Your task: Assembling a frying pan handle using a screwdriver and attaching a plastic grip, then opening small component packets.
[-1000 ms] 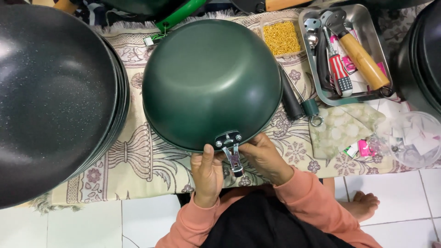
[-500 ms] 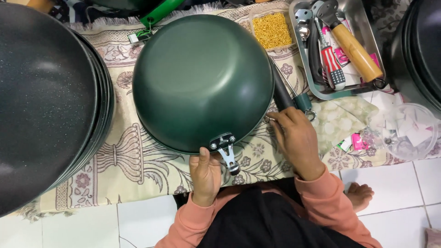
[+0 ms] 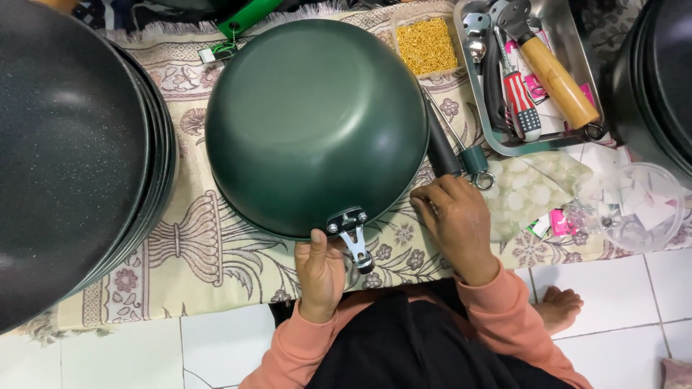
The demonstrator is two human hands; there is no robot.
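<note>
A dark green pan [image 3: 310, 122] lies upside down on a patterned cloth [image 3: 209, 252] in front of me. A metal handle bracket [image 3: 351, 230] sticks out from its near rim. My left hand [image 3: 321, 270] grips the pan's rim right beside that bracket, thumb up. My right hand [image 3: 458, 223] rests on the cloth to the right of the pan, fingers curled, touching the end of a black handle [image 3: 441, 148] with a teal tip that lies along the pan's right side. Nothing shows inside that hand.
A stack of dark speckled pans [image 3: 72, 158] fills the left. A metal tray [image 3: 569, 137] at the back right holds a screwdriver, a wooden-handled tool and other tools. A box of small gold screws [image 3: 427, 45] sits beside it. Clear plastic tub [image 3: 638, 205] at right. More dark pans [image 3: 659, 79] far right.
My right hand left the bracket and moved right to the black handle. The left hand stayed on the pan's rim. The view moved closer to the pan.
</note>
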